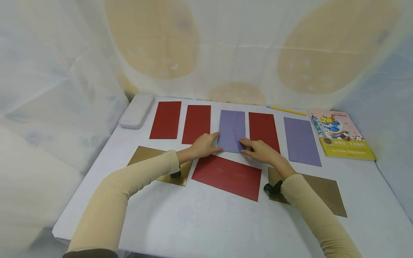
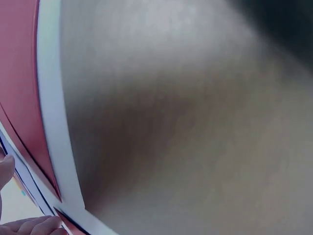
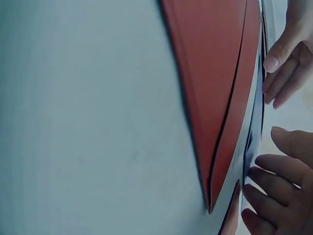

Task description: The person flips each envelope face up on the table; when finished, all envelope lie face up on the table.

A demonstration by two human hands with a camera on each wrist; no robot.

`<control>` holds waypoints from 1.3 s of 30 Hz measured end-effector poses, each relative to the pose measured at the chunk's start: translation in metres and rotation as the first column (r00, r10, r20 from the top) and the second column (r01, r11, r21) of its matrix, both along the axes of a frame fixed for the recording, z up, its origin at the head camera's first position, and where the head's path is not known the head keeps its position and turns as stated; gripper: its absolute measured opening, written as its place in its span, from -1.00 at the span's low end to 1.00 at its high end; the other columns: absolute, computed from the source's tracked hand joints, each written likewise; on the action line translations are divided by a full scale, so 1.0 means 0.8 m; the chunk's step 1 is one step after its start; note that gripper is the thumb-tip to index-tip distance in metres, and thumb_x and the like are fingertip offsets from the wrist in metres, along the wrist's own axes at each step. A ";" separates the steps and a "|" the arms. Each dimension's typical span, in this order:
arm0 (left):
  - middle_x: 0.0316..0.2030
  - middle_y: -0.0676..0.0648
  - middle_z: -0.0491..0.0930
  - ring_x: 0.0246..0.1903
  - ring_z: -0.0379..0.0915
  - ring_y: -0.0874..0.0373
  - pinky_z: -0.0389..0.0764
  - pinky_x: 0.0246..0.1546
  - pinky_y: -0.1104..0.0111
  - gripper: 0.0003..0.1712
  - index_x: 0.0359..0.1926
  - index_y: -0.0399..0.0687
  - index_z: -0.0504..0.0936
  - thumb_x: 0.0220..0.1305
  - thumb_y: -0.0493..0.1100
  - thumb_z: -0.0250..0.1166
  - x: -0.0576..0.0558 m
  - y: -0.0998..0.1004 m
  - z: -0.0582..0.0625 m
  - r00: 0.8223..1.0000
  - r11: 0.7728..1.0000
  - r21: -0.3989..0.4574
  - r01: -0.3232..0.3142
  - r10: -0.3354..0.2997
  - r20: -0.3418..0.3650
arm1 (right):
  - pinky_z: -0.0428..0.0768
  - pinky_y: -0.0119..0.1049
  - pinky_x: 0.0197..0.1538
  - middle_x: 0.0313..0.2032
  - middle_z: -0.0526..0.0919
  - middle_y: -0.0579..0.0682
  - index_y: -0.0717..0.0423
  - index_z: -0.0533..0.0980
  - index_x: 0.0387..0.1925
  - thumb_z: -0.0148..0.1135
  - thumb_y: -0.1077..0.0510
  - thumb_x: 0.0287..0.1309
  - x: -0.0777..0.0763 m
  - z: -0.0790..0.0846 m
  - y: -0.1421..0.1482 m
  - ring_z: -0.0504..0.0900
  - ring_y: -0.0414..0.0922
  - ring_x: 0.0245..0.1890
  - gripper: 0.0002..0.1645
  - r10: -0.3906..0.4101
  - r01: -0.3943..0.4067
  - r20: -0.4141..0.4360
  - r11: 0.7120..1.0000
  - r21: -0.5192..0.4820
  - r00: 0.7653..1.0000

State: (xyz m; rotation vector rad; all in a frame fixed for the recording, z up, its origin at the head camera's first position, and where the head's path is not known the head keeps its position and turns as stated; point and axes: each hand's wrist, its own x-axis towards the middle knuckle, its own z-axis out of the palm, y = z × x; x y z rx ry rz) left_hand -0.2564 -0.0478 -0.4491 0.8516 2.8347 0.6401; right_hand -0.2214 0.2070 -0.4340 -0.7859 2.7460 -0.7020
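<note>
A purple card (image 1: pixel 228 125) lies flat in the back row, with thin dark lines across its right part. My left hand (image 1: pixel 205 145) touches its left and lower-left edge, thumb and fingers spread apart. On the other side my right hand (image 1: pixel 260 151) has its fingertips at the lower-right edge of the same card. In the right wrist view the fingers of my right hand (image 3: pixel 281 181) look extended, with the left hand (image 3: pixel 291 58) above them. A red card (image 1: pixel 229 176) lies slanted just below both hands. The left wrist view is mostly a blurred gold surface (image 2: pixel 195 147).
Red cards (image 1: pixel 166 120) and another purple card (image 1: pixel 301 139) stand in the back row. Gold cards (image 1: pixel 322 190) lie under both forearms. A white case (image 1: pixel 137 111) is at back left; a yellow pencil (image 1: pixel 286 110) and an illustrated book (image 1: pixel 342 134) are at back right.
</note>
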 end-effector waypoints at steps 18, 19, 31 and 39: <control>0.17 -0.17 0.51 -0.09 0.51 0.20 0.52 -0.05 0.38 -0.30 0.30 -0.22 0.42 0.24 0.03 0.35 -0.002 -0.004 0.003 0.988 0.988 0.004 0.153 -0.153 -0.019 | 0.50 -0.07 0.11 0.23 0.43 0.29 0.38 0.36 0.27 0.22 0.18 0.28 0.006 0.008 -0.005 0.48 0.13 0.17 -0.40 0.065 -0.065 -0.006 0.998 0.000 0.998; 0.17 -0.17 0.51 -0.09 0.51 0.21 0.52 -0.05 0.38 -0.29 0.31 -0.21 0.41 0.24 0.03 0.35 -0.003 -0.004 0.003 0.988 0.988 -0.002 0.152 -0.152 -0.015 | 0.47 -0.02 0.16 0.23 0.43 0.28 0.38 0.36 0.27 0.22 0.18 0.27 0.006 0.008 -0.006 0.45 0.15 0.20 -0.40 0.063 -0.063 -0.009 0.998 0.004 0.998; -0.23 -0.16 0.67 -0.51 0.32 0.24 0.41 -0.39 0.45 -0.21 0.37 -0.18 0.34 0.22 0.05 0.37 -0.009 -0.026 0.004 0.985 0.984 0.039 0.174 -0.175 0.000 | 0.44 0.02 0.16 0.20 0.46 0.29 0.40 0.38 0.25 0.22 0.16 0.27 -0.001 0.010 -0.019 0.46 0.17 0.19 -0.41 0.092 -0.093 -0.047 0.996 -0.009 0.995; 0.08 -0.18 0.57 -0.15 0.47 0.17 0.50 -0.09 0.34 -0.18 0.38 -0.21 0.31 0.21 0.07 0.37 -0.017 -0.066 0.001 0.995 0.992 0.083 0.100 -0.100 -0.009 | 0.46 0.01 0.15 0.17 0.50 0.26 0.39 0.37 0.25 0.18 0.16 0.30 -0.006 0.017 -0.043 0.47 0.15 0.19 -0.43 0.103 -0.105 -0.039 0.993 -0.062 0.994</control>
